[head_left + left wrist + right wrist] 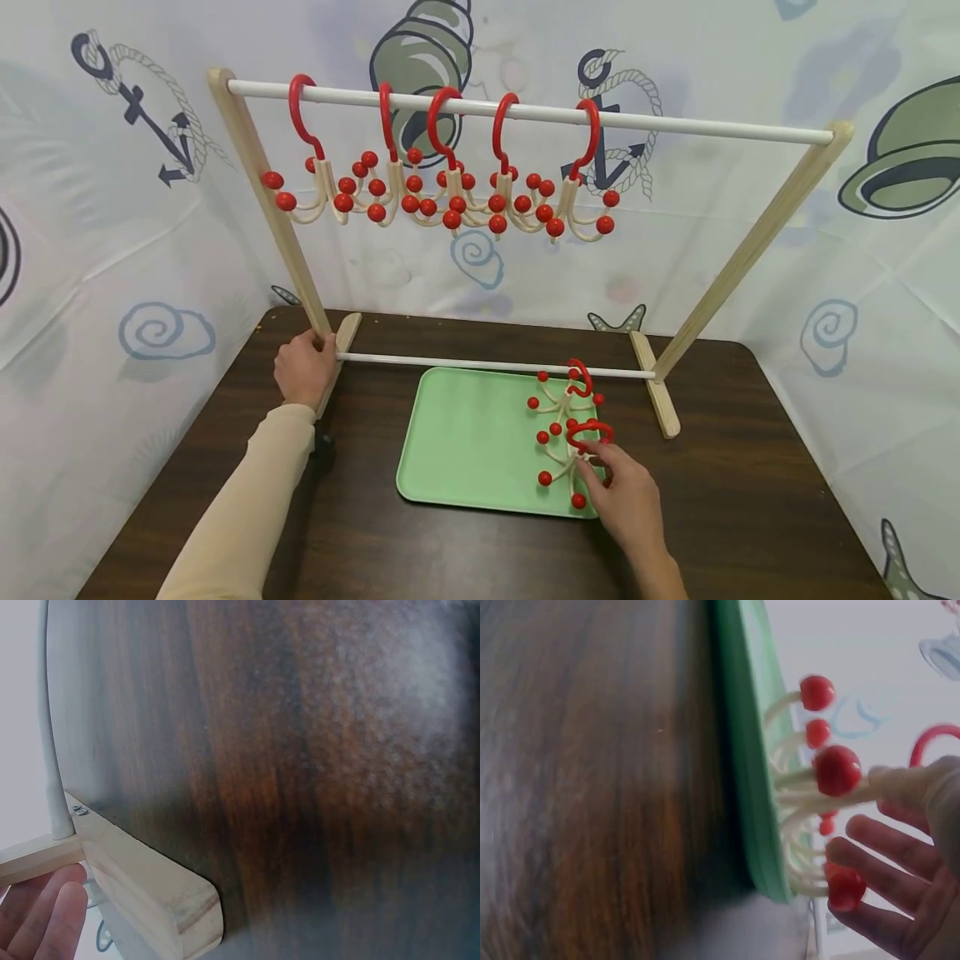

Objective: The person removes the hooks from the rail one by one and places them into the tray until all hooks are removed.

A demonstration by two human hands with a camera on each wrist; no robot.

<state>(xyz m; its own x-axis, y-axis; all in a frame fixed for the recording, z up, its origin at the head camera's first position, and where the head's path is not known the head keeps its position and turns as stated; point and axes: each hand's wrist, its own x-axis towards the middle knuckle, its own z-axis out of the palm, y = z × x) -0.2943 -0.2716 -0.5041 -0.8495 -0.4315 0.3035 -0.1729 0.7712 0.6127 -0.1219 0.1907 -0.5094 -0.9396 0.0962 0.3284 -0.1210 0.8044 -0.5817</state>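
A wooden rack (258, 192) stands on the dark table, and several cream hangers (450, 200) with red hooks and red ball tips hang from its white top rod (675, 125). Two more such hangers lie at the right end of the green tray (465, 442): a far one (562, 393) and a near one (570, 454). My right hand (622, 492) pinches the near hanger (832, 772) at its stem, with the other fingers (877, 836) spread below. My left hand (303, 371) holds the base of the rack's left post, just above its foot (157, 892).
The rack's lower white rod (495, 365) runs just behind the tray. Its right foot (656, 392) lies to the right of the tray. Printed fabric walls close in the table (750, 500) on the left, back and right.
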